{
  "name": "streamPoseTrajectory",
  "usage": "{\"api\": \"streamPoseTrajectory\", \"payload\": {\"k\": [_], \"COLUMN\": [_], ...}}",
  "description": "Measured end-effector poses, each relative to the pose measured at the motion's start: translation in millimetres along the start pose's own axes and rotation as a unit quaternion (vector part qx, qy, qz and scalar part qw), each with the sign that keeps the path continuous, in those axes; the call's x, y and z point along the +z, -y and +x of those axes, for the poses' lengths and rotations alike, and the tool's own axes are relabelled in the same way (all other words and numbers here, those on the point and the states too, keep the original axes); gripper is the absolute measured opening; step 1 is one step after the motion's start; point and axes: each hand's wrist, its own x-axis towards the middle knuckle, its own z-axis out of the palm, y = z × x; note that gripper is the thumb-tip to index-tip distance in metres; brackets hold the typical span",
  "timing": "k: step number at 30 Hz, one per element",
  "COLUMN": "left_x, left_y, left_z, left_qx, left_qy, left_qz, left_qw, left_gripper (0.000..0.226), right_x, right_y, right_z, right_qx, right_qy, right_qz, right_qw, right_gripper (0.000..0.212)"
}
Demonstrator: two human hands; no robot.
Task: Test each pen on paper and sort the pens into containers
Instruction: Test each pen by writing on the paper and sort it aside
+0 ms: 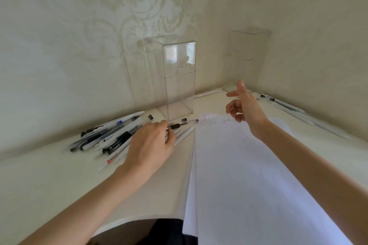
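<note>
A pile of black and white pens (107, 137) lies on the pale table at the left. My left hand (153, 143) rests on the pile's right edge and pinches a clear pen with a black grip (180, 125) at its fingertips. White sheets of paper (249, 175) lie in the middle, with faint scribbles along their far edge. My right hand (242, 105) hovers above the paper's far edge, fingers loosely spread, holding nothing. A tall clear container (178, 79) stands behind the pile. A second clear container (248, 45) stands in the far corner.
Several white pens (298, 113) lie along the right wall. One white pen (203, 94) lies behind the tall container. A loose black cap (150, 117) sits near the container's base. Patterned walls meet in a corner close behind the table.
</note>
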Motion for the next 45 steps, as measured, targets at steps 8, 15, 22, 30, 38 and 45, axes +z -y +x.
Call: {"api": "streamPoseTrajectory", "payload": {"k": [8, 15, 22, 30, 38, 45], "left_x": [8, 36, 70, 77, 77, 78], "left_y": [-7, -39, -51, -50, -51, -50], "left_z": [0, 23, 28, 29, 28, 28], "left_qx": [-0.022, 0.127, 0.145, 0.132, 0.133, 0.146], "left_qy": [0.042, 0.061, 0.166, 0.135, 0.137, 0.14], "left_qz": [0.168, -0.042, -0.119, -0.092, -0.097, -0.106], "left_qw": [0.985, 0.989, 0.968, 0.978, 0.977, 0.974], "left_gripper": [0.025, 0.023, 0.044, 0.036, 0.036, 0.034], "right_x": [-7, -33, -8, 39, 52, 35], "right_y": [-11, -25, -36, -46, -43, -36], "right_z": [-8, 26, 98, 148, 148, 127], "right_qx": [-0.022, -0.043, -0.141, -0.238, -0.272, -0.282], "right_qy": [0.017, -0.007, 0.009, 0.123, 0.137, 0.114], "right_qz": [-0.028, -0.179, -0.405, -0.569, -0.578, -0.614], "right_qw": [0.999, 0.983, 0.903, 0.777, 0.757, 0.728], "right_gripper": [0.041, 0.014, 0.022, 0.036, 0.028, 0.023]}}
